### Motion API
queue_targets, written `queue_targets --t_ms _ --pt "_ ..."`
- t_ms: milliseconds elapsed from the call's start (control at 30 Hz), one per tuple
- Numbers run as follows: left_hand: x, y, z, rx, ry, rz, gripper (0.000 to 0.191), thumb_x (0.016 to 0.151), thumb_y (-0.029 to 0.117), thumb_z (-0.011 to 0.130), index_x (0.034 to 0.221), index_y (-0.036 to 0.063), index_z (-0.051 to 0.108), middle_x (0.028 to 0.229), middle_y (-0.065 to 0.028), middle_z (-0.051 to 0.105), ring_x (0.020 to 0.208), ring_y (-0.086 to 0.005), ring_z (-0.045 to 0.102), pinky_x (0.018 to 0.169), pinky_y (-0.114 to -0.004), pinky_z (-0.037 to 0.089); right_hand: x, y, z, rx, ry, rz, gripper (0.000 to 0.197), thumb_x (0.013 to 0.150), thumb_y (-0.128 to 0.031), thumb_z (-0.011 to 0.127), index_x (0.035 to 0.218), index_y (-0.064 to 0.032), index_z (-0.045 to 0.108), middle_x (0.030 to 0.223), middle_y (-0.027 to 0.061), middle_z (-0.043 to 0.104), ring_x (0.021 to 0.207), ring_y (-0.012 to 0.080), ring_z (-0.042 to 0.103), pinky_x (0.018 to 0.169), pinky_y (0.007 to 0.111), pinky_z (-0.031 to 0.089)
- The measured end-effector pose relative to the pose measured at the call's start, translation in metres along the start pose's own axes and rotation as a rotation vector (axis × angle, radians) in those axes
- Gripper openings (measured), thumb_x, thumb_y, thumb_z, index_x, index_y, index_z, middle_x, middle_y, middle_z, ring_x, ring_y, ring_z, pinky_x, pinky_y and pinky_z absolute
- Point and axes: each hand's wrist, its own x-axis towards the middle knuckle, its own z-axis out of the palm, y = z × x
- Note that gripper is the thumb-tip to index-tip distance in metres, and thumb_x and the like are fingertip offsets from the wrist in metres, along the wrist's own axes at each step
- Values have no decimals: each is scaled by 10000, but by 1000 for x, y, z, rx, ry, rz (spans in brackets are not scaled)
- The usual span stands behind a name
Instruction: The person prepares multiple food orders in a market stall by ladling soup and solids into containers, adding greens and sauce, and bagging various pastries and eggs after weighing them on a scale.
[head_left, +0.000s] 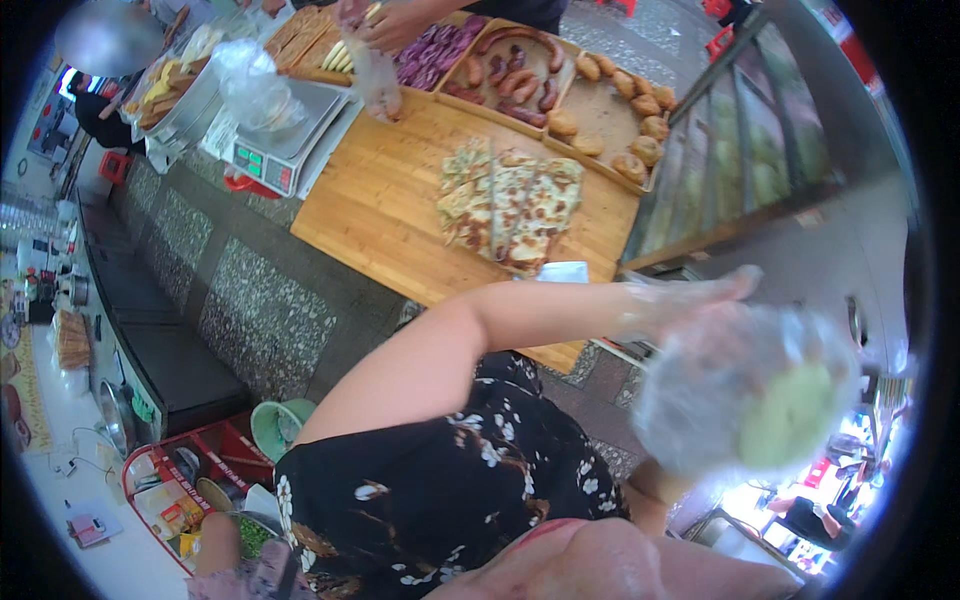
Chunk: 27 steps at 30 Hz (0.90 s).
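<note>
My left hand (701, 300), in a thin clear plastic glove, reaches across to the right. It is at the upper left edge of a clear plastic bag (690, 405); whether its fingers grip the bag is blurred. A pale green round, flat thing (787, 416) shows in or against the bag. My bent right forearm (656, 487) runs up behind the bag, and blur hides that hand. Cut browned flatbread (525, 202) lies on the wooden board (375, 202), with a long metal strip or blade (495, 210) across it. A white piece (562, 271) lies by its lower edge.
Trays hold sausages (517, 82), small round buns (645, 105) and purple pieces (439, 56). Left of the board are a scale (289, 142) and bag (255, 82). A person's gloved hand (379, 94) reaches over the far edge. A slatted rack (735, 150) stands right; a green bucket (277, 424), left.
</note>
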Motion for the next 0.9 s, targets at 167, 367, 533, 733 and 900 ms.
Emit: queue_targets --t_ms 167,367,533,733,900 --pt "-251 47 -27 375 553 224 608 889 384 633 1354 37 451 1254 -63 567 1097 -175 561 944 -317 469 35 154 61 183 -56 207 664 850 -560 464 1314 -85 468 1302 192 504 1174 343 517 957 463 476" --pt "-561 186 44 438 1216 411 409 834 127 646 1216 19 550 1102 -80 619 926 -160 606 862 -317 510 86 401 95 -83 77 462 582 822 -336 408 1274 23 490 1181 239 588 1005 358 626 897 458 528" --pt "-672 228 44 -58 1183 1005 524 889 246 648 1326 19 469 1204 -142 589 1101 -238 586 973 -374 483 108 546 111 125 81 749 632 642 -199 491 1216 68 497 1160 254 589 1006 367 619 881 456 530" --pt "-726 240 -9 73 1331 622 433 878 176 661 1264 25 535 1160 -103 620 1057 -189 599 930 -339 488 119 615 120 -252 382 648 575 611 -37 427 1170 59 522 1141 208 592 991 331 610 862 436 535" --pt "-733 281 28 979 1609 238 366 813 83 685 1158 9 590 951 -92 647 876 -202 623 793 -323 508 126 642 85 -295 579 754 441 657 53 407 1066 57 572 1059 149 606 887 248 600 844 367 530"
